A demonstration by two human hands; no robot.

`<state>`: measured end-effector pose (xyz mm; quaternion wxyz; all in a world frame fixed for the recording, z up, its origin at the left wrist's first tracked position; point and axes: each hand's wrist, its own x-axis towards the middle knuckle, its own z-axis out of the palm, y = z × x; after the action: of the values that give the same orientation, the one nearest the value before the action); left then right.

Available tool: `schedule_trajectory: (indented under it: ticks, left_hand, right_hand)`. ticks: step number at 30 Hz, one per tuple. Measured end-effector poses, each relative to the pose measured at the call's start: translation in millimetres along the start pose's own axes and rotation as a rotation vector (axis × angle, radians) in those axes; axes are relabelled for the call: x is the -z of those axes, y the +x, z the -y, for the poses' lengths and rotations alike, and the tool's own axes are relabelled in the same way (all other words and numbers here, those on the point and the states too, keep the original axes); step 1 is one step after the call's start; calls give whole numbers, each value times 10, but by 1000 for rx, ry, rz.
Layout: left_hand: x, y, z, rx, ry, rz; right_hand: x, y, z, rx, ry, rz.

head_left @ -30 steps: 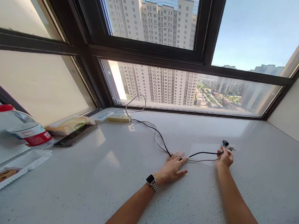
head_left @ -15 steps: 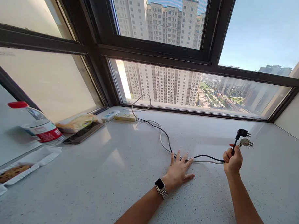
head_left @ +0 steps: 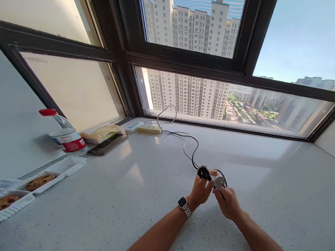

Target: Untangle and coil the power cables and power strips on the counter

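Both hands are close together over the white countertop, closed on two power cords. My left hand (head_left: 202, 189), with a watch on its wrist, grips the cords just below the black plug (head_left: 203, 172). Its thumb is near the black cord (head_left: 195, 150). My right hand (head_left: 228, 203) is beside it, fingers pinched on the cords by the grey plug (head_left: 219, 182), whose metal pins show. The black cord bends in a loop above the right hand. The grey cord (head_left: 186, 151) runs back beside the black one. Fingers hide exactly how the cords cross.
At the back, a yellow power strip (head_left: 149, 129) and a white power strip (head_left: 133, 127) lie by the window frame. A red-capped bottle (head_left: 70, 138), a wrapped bread (head_left: 101, 134), a phone (head_left: 108, 144) and a cookie tray (head_left: 72, 165) line the left.
My right hand has come left with both plugs to meet my left hand. The left hand, spread flat over the cords before, has closed on them. The view has shifted left.
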<state>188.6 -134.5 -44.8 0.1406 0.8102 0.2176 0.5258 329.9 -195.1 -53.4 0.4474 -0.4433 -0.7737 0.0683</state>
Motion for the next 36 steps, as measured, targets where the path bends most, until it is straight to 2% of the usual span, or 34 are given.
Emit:
schedule_trajectory:
  ticks: [3,5,9,11,15,20,24,26,29,34,36]
  left_hand:
    - [15,34,-29,-57,-56,-18]
    - [26,67,-57,-90,-68,-1]
    - [49,108,-105,-80,-66,119]
    - [58,106,-110,-29,-89,178]
    - [49,79,-93,158,-181,238]
    - [-3,62,-141,349,-423,237]
    - [-37,36,-284,683,-695,281]
    - [-34,41,-368,806,-784,300]
    - [12,117,-470,868,-911,268]
    - [214,377,-582,766,-1202,-87]
    - [344,480,-649,722,-1279,-167]
  right_hand:
    - [-79,-32,-14,-12,154,72]
    - [-96,-44,-28,-49,293,67]
    - [-75,-37,-16,-224,453,-66]
    - [-62,-24,7,-296,555,-14]
    - [-57,7,49,-434,797,165]
    - [-10,47,83,-566,1035,342]
    - [45,71,95,-657,1259,465]
    - [51,81,86,-646,1325,501]
    - [73,114,73,-578,1202,489]
    - [256,246,190,-373,597,387]
    - [330,321,269,-273,437,322]
